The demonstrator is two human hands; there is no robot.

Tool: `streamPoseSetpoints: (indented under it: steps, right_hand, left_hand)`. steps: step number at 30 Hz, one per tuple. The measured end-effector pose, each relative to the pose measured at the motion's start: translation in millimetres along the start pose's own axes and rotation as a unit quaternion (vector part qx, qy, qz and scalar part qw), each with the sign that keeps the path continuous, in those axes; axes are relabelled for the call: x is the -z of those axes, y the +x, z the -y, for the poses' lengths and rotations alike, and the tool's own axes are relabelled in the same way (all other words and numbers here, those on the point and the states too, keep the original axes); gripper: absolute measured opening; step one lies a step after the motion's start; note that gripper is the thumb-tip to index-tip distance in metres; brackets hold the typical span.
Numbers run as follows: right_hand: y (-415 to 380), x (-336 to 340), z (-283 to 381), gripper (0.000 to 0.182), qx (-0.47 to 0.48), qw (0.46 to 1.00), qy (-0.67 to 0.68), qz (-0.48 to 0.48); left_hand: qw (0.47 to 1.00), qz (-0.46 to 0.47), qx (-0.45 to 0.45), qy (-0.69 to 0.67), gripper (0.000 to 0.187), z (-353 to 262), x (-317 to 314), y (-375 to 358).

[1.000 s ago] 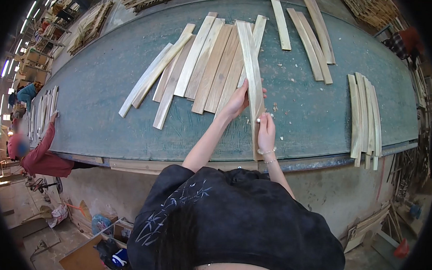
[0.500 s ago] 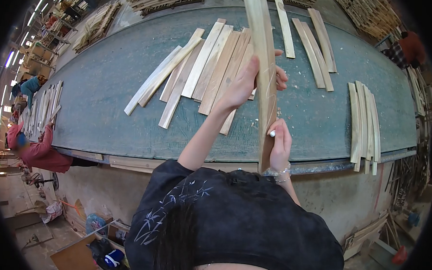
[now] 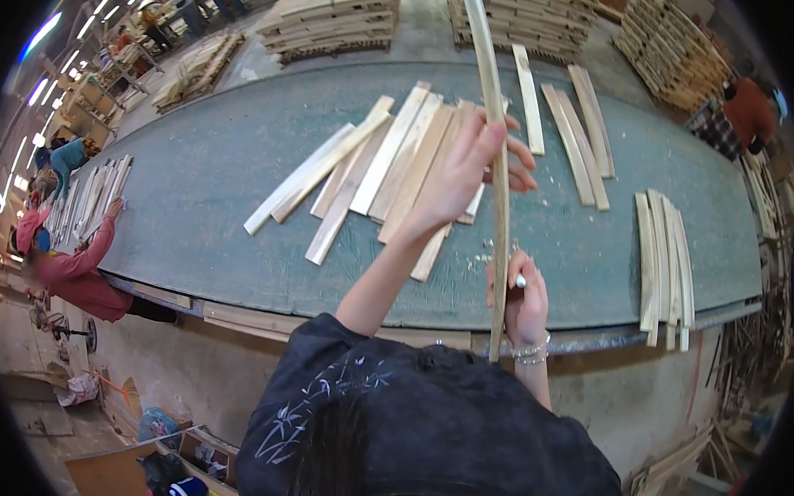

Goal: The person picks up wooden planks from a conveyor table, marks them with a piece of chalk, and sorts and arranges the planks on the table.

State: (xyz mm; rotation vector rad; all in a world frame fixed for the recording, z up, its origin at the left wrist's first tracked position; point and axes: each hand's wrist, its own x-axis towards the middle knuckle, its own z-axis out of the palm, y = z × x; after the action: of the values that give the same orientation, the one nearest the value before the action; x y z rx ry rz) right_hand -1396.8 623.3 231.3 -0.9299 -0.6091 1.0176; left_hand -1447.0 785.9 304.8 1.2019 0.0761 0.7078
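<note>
A long wooden slat stands over the table with its narrow edge toward me, its near end at my chest. My left hand grips it at mid-length, thumb on the near side and fingers behind. Lower down, my right hand is closed around the slat's near part. A small white stick, perhaps chalk, pokes out between its fingers. Under and left of my left arm, several loose slats lie fanned out on the green table.
More slats lie at the far right, and a small bunch sits near the right edge. Wood stacks stand behind the table. A person in pink works at the left end; another person is at the right.
The slat has turned from its broad face, which showed faint scribbled lines, to its narrow edge. Both hands stay on it. My view has tilted up slightly.
</note>
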Motion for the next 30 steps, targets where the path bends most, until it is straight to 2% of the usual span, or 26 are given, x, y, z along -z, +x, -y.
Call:
streamPoseSetpoints:
  steps: [3, 5, 9, 11, 12, 14, 16, 17, 18, 19, 20, 21, 23, 24, 26, 27, 28, 29, 30]
  right_hand:
    - [-2.0, 4.2, -7.5, 0.032, -0.006, 1.000, 0.016, 0.008]
    - [-3.2, 2.7, -8.4, 0.032, -0.008, 1.000, 0.014, 0.005]
    - [-2.3, 18.1, -23.0, 0.031, -0.021, 0.999, -0.003, -0.033]
    - [3.5, 38.8, -30.8, 0.030, -0.025, 0.998, -0.016, -0.054]
    - [13.0, 52.0, -30.2, 0.027, -0.007, 0.992, -0.089, -0.094]
    - [47.8, 88.0, -29.3, 0.022, 0.019, 0.967, -0.182, -0.177]
    - [108.6, 135.2, -20.1, 0.031, 0.022, 0.937, -0.236, -0.258]
    - [145.1, 167.0, -10.8, 0.034, 0.067, 0.911, -0.340, -0.224]
    - [192.9, 223.6, -12.1, 0.036, 0.035, 0.889, -0.403, -0.216]
    - [230.2, 251.0, -3.1, 0.037, 0.027, 0.773, -0.579, -0.258]
    - [259.9, 270.2, 1.4, 0.037, 0.015, 0.622, -0.726, -0.291]
    - [284.7, 288.3, -5.3, 0.037, 0.015, 0.623, -0.723, -0.297]
    - [326.0, 315.0, -28.5, 0.039, -0.042, 0.540, -0.762, -0.356]
    - [339.9, 316.3, -37.1, 0.039, -0.045, 0.541, -0.761, -0.355]
    - [368.6, 318.0, -57.9, 0.041, -0.060, 0.740, -0.637, -0.210]
    - [381.3, 317.8, -71.3, 0.041, -0.065, 0.739, -0.637, -0.207]
    - [393.4, 318.1, -85.4, 0.041, -0.026, 0.717, -0.662, -0.217]
    - [403.7, 320.3, -95.9, 0.041, 0.013, 0.692, -0.685, -0.227]
    - [414.5, 325.3, -103.5, 0.041, 0.004, 0.691, -0.687, -0.224]
  left_hand:
    - [1.000, -0.003, -0.006, 0.025, 0.040, -2.5, -1.1, -6.8]
    - [0.998, 0.005, 0.058, 0.032, 0.042, 3.0, 5.6, -8.3]
    - [0.992, 0.002, 0.086, 0.088, 0.047, 29.1, 25.1, -10.7]
    - [0.979, -0.056, 0.108, 0.162, 0.056, 44.7, 41.9, -17.0]
    - [0.979, -0.053, 0.112, 0.160, 0.056, 53.8, 51.8, -23.3]
    - [0.966, -0.119, 0.171, 0.154, 0.055, 72.9, 73.8, -43.5]
    - [0.949, -0.134, 0.236, 0.159, 0.051, 96.1, 91.6, -67.9]
    - [0.941, -0.128, 0.266, 0.164, 0.050, 104.7, 97.0, -79.4]
    - [0.932, -0.123, 0.295, 0.169, 0.049, 114.3, 101.8, -89.2]
    - [0.925, -0.120, 0.291, 0.214, 0.048, 128.5, 109.3, -98.2]
    - [0.915, -0.118, 0.288, 0.257, 0.047, 140.3, 115.2, -104.9]
    - [0.901, -0.143, 0.285, 0.294, 0.044, 145.2, 115.2, -106.8]
    - [0.883, -0.167, 0.283, 0.334, 0.042, 153.1, 121.3, -105.3]
    - [0.886, -0.174, 0.255, 0.346, 0.041, 153.4, 123.2, -101.4]
    - [0.887, -0.185, 0.231, 0.355, 0.040, 154.1, 130.5, -88.5]
    - [0.917, -0.178, 0.228, 0.274, 0.038, 129.3, 123.0, -74.4]
    - [0.941, -0.170, 0.223, 0.190, 0.035, 101.8, 115.0, -58.8]
    - [0.949, -0.140, 0.193, 0.206, 0.032, 72.8, 109.2, -42.5]
    - [0.954, -0.111, 0.166, 0.222, 0.028, 40.2, 104.0, -25.9]
